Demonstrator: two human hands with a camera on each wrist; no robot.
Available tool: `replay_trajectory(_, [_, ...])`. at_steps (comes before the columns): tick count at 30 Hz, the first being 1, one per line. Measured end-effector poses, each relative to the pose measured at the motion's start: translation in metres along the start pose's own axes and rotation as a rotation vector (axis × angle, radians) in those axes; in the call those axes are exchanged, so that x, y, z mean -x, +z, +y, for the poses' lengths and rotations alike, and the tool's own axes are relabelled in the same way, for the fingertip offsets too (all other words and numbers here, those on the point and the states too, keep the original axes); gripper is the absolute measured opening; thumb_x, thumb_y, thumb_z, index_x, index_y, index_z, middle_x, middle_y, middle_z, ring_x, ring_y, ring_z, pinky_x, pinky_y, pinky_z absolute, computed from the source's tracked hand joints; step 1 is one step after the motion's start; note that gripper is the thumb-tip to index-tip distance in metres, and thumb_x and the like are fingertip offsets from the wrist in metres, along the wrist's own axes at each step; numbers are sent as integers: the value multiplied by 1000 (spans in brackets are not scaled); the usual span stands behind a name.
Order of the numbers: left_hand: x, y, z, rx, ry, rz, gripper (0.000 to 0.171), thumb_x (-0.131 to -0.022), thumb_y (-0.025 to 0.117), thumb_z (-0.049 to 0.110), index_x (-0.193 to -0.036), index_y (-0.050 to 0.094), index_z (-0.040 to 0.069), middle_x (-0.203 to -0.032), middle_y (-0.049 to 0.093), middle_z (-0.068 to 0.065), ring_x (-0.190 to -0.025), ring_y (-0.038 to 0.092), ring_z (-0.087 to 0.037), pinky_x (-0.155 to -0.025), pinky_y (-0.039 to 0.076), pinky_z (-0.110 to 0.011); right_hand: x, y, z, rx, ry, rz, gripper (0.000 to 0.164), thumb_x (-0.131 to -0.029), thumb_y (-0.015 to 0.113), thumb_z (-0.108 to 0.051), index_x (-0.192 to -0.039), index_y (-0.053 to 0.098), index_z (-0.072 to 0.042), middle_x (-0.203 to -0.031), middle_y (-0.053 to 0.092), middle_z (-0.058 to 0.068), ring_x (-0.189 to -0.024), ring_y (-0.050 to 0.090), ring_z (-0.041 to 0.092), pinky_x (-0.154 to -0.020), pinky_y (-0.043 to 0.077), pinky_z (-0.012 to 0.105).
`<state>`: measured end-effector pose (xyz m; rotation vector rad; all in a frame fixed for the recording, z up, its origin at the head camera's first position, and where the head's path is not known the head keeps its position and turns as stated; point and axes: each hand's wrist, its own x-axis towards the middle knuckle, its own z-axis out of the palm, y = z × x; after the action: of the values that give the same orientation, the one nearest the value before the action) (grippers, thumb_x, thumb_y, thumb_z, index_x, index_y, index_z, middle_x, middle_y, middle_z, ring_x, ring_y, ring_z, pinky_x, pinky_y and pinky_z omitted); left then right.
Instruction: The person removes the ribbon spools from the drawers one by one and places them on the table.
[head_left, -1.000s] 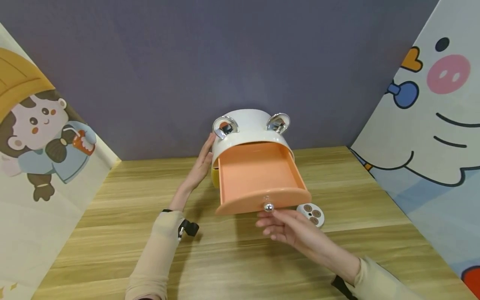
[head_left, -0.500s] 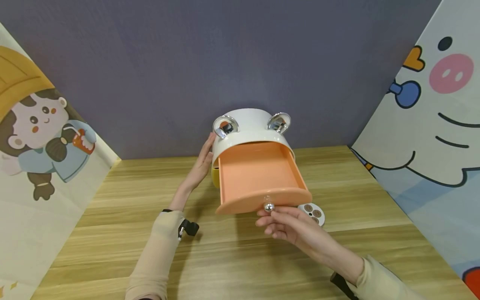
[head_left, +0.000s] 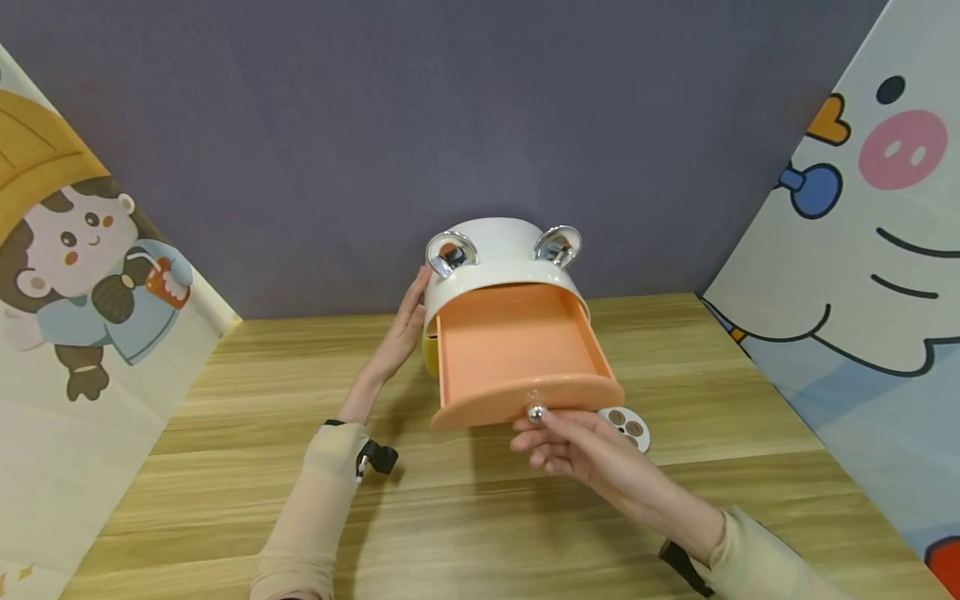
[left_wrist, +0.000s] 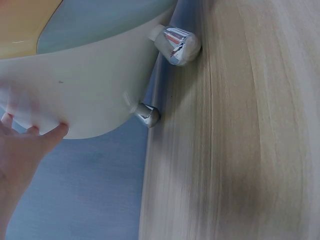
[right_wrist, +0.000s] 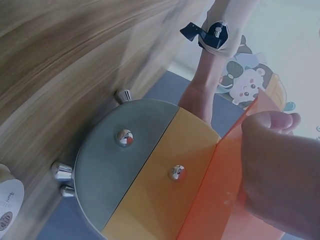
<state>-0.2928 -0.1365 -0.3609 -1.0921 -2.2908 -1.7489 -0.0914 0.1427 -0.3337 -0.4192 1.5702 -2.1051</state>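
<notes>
A white rounded drawer cabinet (head_left: pixel 498 242) with two shiny silver ears stands against the back wall. Its orange top drawer (head_left: pixel 517 333) is pulled far out, and nothing lies inside. My right hand (head_left: pixel 600 458) pinches the round silver knob (head_left: pixel 535 412) on the drawer's front between thumb and fingers. My left hand (head_left: pixel 399 337) rests with extended fingers on the cabinet's left side; the left wrist view shows its fingertips on the white shell (left_wrist: pixel 75 95). In the right wrist view, a yellow drawer (right_wrist: pixel 155 185) and a grey-green drawer (right_wrist: pixel 115 170) below it are closed.
A white disc-like object with brown circles (head_left: pixel 636 432) lies on the wooden table (head_left: pixel 442 517), right of the drawer and partly behind my right hand. Silver feet (left_wrist: pixel 177 46) hold the cabinet above the tabletop. Cartoon-printed panels flank both sides, and a dark wall (head_left: pixel 480 108) rises behind.
The right thumb has closed in on the knob over the last second, with the hand barely shifting. The drawer and left hand stay in place.
</notes>
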Motion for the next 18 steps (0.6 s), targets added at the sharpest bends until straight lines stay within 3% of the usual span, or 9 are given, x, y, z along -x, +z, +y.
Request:
replay_trajectory(11, [0, 0, -1, -1, 17, 5, 54, -110, 25, 22, -160, 9, 9, -168, -6, -18, -156, -7, -33, -123, 0, -62, -8, 0, -4, 40, 19, 29, 32, -108, 43, -27, -121, 65, -7, -106, 76, -5, -88, 68, 4, -82, 56, 20])
replay_trajectory(18, [-5, -2, -40, -23, 53, 38, 61, -107, 27, 49, -161, 13, 26, -170, -2, 1, -157, -4, -18, -124, 2, -61, -17, 2, -9, 45, 44, 71, 32, -107, 46, -30, -118, 65, -8, -104, 76, -5, -86, 66, 4, -81, 55, 19])
